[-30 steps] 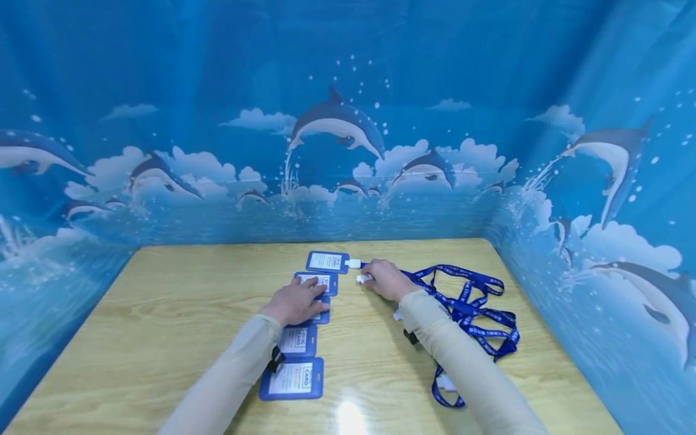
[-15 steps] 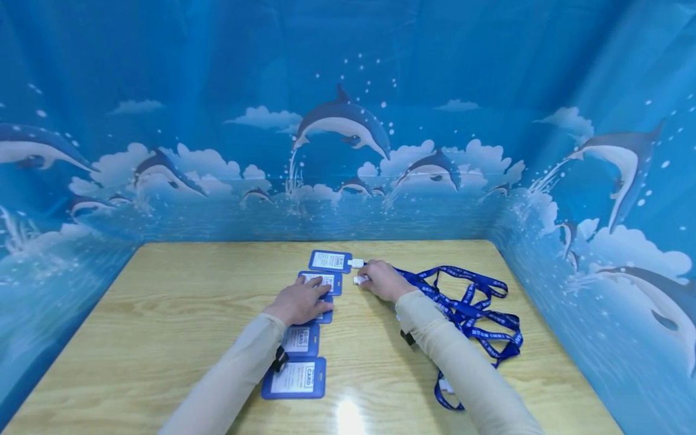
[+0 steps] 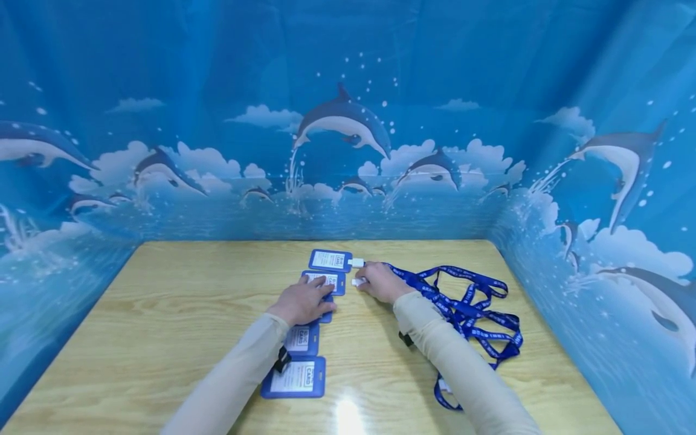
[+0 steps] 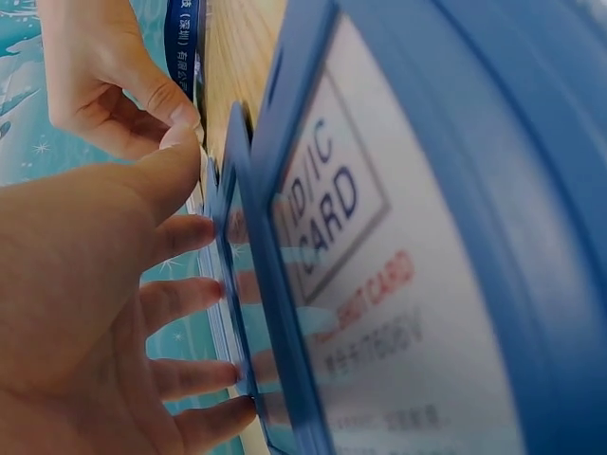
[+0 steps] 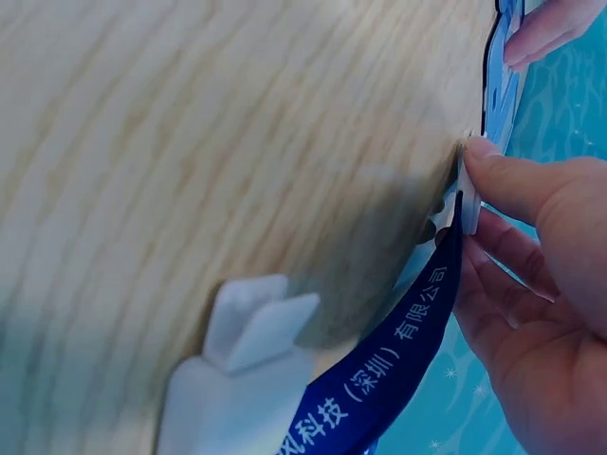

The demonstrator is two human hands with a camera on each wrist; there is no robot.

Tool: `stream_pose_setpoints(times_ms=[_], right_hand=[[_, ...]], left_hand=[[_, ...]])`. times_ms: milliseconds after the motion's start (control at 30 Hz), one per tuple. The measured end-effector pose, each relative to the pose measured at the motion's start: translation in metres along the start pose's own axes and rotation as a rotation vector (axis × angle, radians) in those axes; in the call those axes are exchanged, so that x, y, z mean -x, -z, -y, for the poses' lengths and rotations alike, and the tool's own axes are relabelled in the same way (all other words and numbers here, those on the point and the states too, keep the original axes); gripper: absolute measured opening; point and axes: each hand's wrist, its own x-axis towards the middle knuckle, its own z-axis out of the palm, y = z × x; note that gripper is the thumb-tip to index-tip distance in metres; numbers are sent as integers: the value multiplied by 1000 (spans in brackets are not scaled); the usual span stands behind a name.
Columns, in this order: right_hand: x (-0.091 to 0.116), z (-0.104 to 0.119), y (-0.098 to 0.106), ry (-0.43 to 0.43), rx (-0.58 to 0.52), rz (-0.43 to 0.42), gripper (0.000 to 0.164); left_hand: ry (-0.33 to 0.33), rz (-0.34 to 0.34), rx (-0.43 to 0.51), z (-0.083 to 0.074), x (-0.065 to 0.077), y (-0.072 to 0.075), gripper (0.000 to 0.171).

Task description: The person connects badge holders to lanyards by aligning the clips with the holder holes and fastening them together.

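My left hand lies with fingers spread on the second blue ID card holder from the back, its thumb side over the third holder. In the left wrist view its fingertips rest on a holder's face. My right hand pinches the white clip of a blue lanyard between thumb and fingers. That clip stands just right of the second holder's slotted end, with a small gap between. The rearmost holder has a white lanyard clip on its right end.
Two more ID card holders lie in the column toward the front, partly under my left wrist. Tangled blue lanyards spread at the right of the wooden table. Another white clip lies near my right wrist. A dolphin-print curtain surrounds the table.
The second card holder has slid slightly right under my left hand. The pinched clip has come a little left, narrowing the gap between them.
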Motion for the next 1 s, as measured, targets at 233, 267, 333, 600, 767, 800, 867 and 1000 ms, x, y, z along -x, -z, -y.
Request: stream_pose_setpoints(times_ms=[233,267,333,600,767,800,867,1000], right_hand=[[-3,3,-5,9,10,-2,25],[-3,4,-4,12,12,-8,25],[-4,5,-4,15,15,-13,25],[-8,6,-3,-12,30,0,26],[-13,7,-3,-43,36,10,27],[-14,7,-3,-52,31,4,27],[-15,8,-3,-81,6,-6,26],[-18,11,-5,-120,-41,-13,25]], left_hand=[[-22,-21,-15,-3,-3,-2,66],[-26,-25,-17,-3,-4,-2,66],[-26,-25,-21,-4,-5,-1,66],[-22,-1,-4,-5,-9,-1,66],[-42,-6,-8,-7,-10,-3,64],[-48,-14,-9,-8,-11,-3,64],[-58,-33,-10,-10,-12,-5,63],[-55,-39,7,-13,-13,-6,63]])
